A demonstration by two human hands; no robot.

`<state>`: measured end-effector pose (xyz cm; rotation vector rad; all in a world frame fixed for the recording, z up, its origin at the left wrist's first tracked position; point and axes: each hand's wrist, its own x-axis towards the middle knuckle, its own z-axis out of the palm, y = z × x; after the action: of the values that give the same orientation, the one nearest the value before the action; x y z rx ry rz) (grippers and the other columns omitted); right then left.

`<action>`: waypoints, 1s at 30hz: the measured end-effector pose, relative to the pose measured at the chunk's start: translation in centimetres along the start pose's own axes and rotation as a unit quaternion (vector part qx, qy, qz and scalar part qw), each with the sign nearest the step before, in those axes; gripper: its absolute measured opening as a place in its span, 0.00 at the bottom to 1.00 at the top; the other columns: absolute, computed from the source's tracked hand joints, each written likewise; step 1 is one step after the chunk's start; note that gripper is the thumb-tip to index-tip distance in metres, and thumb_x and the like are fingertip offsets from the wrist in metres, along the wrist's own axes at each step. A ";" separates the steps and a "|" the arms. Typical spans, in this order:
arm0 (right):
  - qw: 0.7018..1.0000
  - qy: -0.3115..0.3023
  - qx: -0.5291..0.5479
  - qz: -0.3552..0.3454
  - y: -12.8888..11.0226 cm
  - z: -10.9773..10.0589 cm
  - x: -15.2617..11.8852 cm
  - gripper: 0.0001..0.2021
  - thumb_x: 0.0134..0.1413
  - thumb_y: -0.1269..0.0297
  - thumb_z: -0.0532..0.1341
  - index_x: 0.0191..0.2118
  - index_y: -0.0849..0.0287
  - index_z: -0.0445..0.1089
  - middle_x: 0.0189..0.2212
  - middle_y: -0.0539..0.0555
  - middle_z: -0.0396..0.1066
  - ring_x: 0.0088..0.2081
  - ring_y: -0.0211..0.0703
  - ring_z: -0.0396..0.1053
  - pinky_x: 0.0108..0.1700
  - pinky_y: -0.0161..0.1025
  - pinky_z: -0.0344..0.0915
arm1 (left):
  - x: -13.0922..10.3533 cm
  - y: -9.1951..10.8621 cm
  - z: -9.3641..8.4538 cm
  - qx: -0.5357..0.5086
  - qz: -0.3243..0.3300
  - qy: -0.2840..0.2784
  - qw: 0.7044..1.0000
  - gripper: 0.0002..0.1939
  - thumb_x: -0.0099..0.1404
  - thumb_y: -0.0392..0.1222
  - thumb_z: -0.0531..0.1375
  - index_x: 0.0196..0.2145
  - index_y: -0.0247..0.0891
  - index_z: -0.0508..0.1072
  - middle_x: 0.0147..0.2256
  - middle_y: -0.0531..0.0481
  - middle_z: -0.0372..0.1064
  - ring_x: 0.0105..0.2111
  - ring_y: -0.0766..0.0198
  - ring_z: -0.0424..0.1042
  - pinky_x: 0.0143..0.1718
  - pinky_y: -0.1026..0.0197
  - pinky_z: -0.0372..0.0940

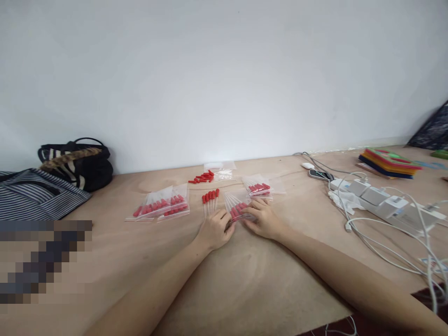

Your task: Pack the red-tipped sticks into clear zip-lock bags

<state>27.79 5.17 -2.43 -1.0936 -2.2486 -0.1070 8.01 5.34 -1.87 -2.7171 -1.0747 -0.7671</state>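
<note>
Both hands meet at the lower edge of a clear zip bag (235,201) holding several red-capped droppers. My left hand (216,228) pinches the bag's lower left corner, its fingers bent. My right hand (264,219) has its fingers closed on the lower right part of the same bag. Just above my left hand lies a row of several loose red-capped droppers (210,196). Filled bags (154,204) lie to the left, and more filled bags (259,186) sit beyond my right hand. Loose red caps (203,177) and clear tubes (224,174) are farther back.
A striped cloth (38,196) and a black bag (94,163) are at the left. To the right are a power strip with white chargers (378,196), tangled white cables, a dark device (319,174) and a colourful stack (390,163). A white wall (224,84) stands behind the table.
</note>
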 end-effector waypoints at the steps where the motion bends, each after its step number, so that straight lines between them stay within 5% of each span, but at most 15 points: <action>1: 1.000 0.003 -0.016 -0.005 -0.3 0.2 0.3 0.09 0.50 0.62 0.58 0.38 0.57 0.71 0.32 0.55 0.69 0.37 0.45 0.61 0.41 0.42 0.51 | 0.0 0.0 0.0 0.004 0.007 -0.002 1.000 0.07 0.62 0.36 0.51 0.25 0.38 0.64 0.26 0.49 0.64 0.29 0.59 0.66 0.31 0.59 0.64; 8: 0.994 0.049 -0.087 -0.051 -1.2 1.6 1.4 0.05 0.49 0.65 0.58 0.31 0.57 0.70 0.27 0.53 0.68 0.32 0.41 0.58 0.37 0.42 0.46 | 0.2 -0.2 0.5 0.024 0.035 -0.010 0.999 0.09 0.62 0.32 0.50 0.26 0.36 0.64 0.25 0.48 0.64 0.28 0.58 0.66 0.30 0.58 0.64; 14: 0.992 0.070 -0.107 -0.005 -0.7 2.1 1.4 0.07 0.43 0.71 0.59 0.32 0.58 0.70 0.29 0.53 0.68 0.33 0.43 0.59 0.38 0.42 0.46 | 0.2 -0.2 0.5 0.013 0.038 -0.009 0.999 0.08 0.63 0.31 0.49 0.27 0.36 0.64 0.27 0.48 0.65 0.29 0.59 0.66 0.31 0.59 0.64; 23: 0.999 0.005 0.022 -0.041 2.2 -1.1 -0.4 0.17 0.48 0.54 0.61 0.43 0.57 0.69 0.37 0.56 0.67 0.39 0.45 0.62 0.41 0.42 0.54 | -0.2 -0.6 -0.1 -0.030 0.031 0.030 0.999 0.04 0.61 0.34 0.52 0.32 0.35 0.66 0.32 0.45 0.67 0.34 0.57 0.68 0.35 0.56 0.67; 27: 0.997 -0.029 0.021 -0.072 3.7 -2.2 -2.0 0.17 0.52 0.56 0.58 0.47 0.54 0.68 0.40 0.57 0.66 0.42 0.46 0.61 0.44 0.44 0.55 | -0.1 -1.1 -0.2 -0.063 0.088 0.021 0.994 0.13 0.62 0.37 0.54 0.45 0.35 0.66 0.45 0.42 0.66 0.48 0.55 0.64 0.48 0.52 0.63; 30: 0.995 -0.052 0.017 -0.080 3.9 -2.3 -2.6 0.12 0.55 0.59 0.56 0.44 0.53 0.70 0.40 0.56 0.66 0.43 0.45 0.61 0.44 0.45 0.55 | -0.1 -1.5 0.0 -0.082 0.123 0.008 0.989 0.10 0.63 0.36 0.53 0.42 0.36 0.70 0.45 0.44 0.68 0.50 0.56 0.63 0.50 0.53 0.63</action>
<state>32.96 5.19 -2.80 -0.9197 -2.4200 -0.0780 6.96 6.38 -2.03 -2.8991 -0.6808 -0.8669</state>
